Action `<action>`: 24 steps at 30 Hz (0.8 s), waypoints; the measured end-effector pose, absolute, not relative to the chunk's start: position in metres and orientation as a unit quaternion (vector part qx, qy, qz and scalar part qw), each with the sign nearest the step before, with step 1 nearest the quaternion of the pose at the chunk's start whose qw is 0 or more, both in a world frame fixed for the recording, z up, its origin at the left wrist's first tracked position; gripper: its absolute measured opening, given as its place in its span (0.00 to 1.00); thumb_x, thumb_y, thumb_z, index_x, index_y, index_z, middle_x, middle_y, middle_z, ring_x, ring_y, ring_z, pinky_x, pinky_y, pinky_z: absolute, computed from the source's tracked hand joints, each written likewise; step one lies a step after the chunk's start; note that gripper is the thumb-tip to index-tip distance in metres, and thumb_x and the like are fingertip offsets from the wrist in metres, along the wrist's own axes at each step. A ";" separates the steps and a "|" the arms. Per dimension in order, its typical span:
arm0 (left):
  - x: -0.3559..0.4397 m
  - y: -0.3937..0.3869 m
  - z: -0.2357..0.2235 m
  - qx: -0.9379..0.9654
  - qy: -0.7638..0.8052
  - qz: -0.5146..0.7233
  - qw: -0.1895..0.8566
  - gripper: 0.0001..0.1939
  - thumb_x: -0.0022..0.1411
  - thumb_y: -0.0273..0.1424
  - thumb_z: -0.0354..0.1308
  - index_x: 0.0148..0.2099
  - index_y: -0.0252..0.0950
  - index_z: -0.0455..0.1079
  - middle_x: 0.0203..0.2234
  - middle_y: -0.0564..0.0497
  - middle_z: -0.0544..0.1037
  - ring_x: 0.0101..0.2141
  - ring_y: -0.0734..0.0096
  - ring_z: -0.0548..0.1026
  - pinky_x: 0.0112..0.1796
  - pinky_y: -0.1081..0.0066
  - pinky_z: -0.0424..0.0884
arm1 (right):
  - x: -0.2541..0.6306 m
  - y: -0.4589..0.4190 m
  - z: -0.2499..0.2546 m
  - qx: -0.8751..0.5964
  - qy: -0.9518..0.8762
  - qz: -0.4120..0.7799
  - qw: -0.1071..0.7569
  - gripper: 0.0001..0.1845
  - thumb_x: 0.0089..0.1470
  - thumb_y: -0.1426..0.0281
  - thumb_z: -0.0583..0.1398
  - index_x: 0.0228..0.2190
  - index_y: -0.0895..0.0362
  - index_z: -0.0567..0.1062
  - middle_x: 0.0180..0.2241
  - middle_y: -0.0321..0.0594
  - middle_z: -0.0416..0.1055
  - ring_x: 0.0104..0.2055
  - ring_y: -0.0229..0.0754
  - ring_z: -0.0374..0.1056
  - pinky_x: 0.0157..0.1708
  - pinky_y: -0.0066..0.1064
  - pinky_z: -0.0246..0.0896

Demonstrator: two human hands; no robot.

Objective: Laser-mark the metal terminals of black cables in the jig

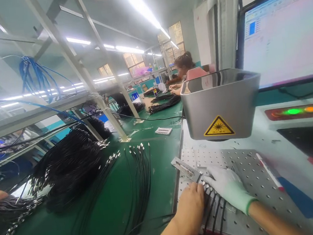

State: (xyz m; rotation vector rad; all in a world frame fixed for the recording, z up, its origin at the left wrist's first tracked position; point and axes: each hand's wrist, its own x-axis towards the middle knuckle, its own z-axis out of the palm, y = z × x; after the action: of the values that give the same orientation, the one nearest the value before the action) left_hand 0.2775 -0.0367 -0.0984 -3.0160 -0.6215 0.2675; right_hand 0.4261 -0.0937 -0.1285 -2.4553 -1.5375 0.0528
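My bare left hand [191, 204] is closed, its fingers pinched at the near end of a slotted metal fixture [185, 167]. Black cables [215, 211] with silvery metal connectors [208, 187] lie between my two hands and trail toward me. On my right hand [228, 184] is a white glove with a pale green cuff. Its fingers are closed over the connector ends, beside the fixture. The fingertips of both hands are partly hidden. Below the grey laser head [221, 105], with its yellow warning label, lies the perforated metal plate [251, 182] where both hands work.
Loose black cables [142, 170] and a big cable heap [69, 163] cover parts of the green table [160, 154]. A small white slotted block [163, 131] lies there too. A marker [269, 171] rests on the plate. A monitor [284, 35] stands right; a person [186, 64] sits beyond.
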 end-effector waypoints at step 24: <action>0.283 -0.029 -0.098 -0.984 -0.062 0.094 0.139 0.08 0.63 0.25 0.52 0.40 0.30 0.71 0.35 0.46 0.74 0.37 0.62 0.73 0.35 0.66 0.70 | 0.451 -0.082 -0.109 -0.804 -0.558 0.134 0.155 0.10 0.53 0.67 0.55 0.32 0.57 0.75 0.31 0.40 0.75 0.32 0.38 0.65 0.29 0.27 0.50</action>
State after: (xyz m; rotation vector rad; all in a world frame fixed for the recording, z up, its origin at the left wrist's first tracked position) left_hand 0.2829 -0.0292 -0.0977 -2.8449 -0.1788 0.2730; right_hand 0.4515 -0.0815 -0.1088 -2.3050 -1.5982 0.3847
